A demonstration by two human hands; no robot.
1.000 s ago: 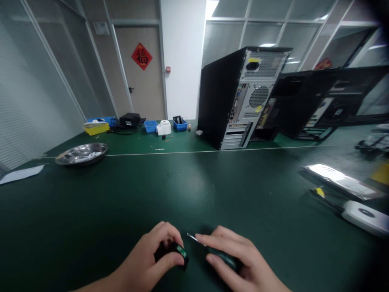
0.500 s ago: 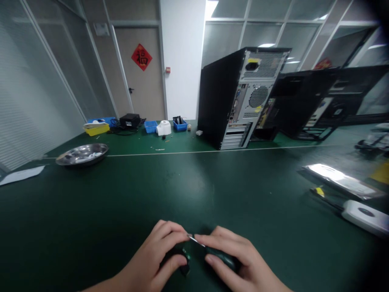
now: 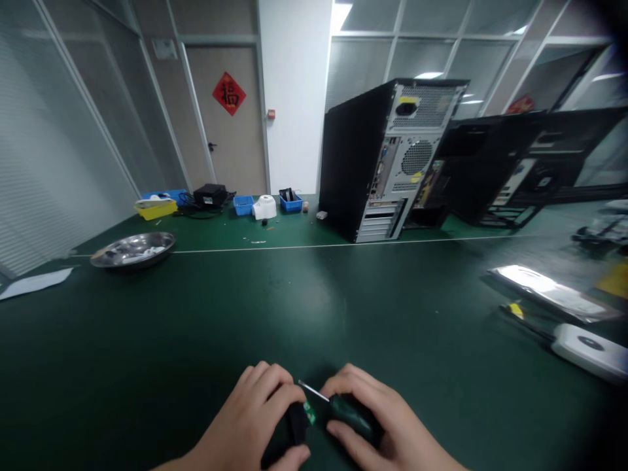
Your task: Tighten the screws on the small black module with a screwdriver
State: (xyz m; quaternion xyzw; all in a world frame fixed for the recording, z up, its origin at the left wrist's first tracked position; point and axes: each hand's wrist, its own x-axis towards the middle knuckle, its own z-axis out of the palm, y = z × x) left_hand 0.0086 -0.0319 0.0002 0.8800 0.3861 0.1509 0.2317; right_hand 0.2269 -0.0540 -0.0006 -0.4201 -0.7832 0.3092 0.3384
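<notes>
Small black block-like part (image 3: 296,425), material undetermined, is gripped in left hand (image 3: 252,409) at near side of dark green table (image 3: 235,314); small green circuit board (image 3: 309,413) shows beside it. Dark-green-handled, slim metal-shafted tool (image 3: 352,417) is grasped in right hand (image 3: 380,405); tip (image 3: 301,383) is noted near left fingers, contact unconfirmed. Judged advisable: part braced firmly, fingers cleared from tip's path, board spared pressure.
</notes>
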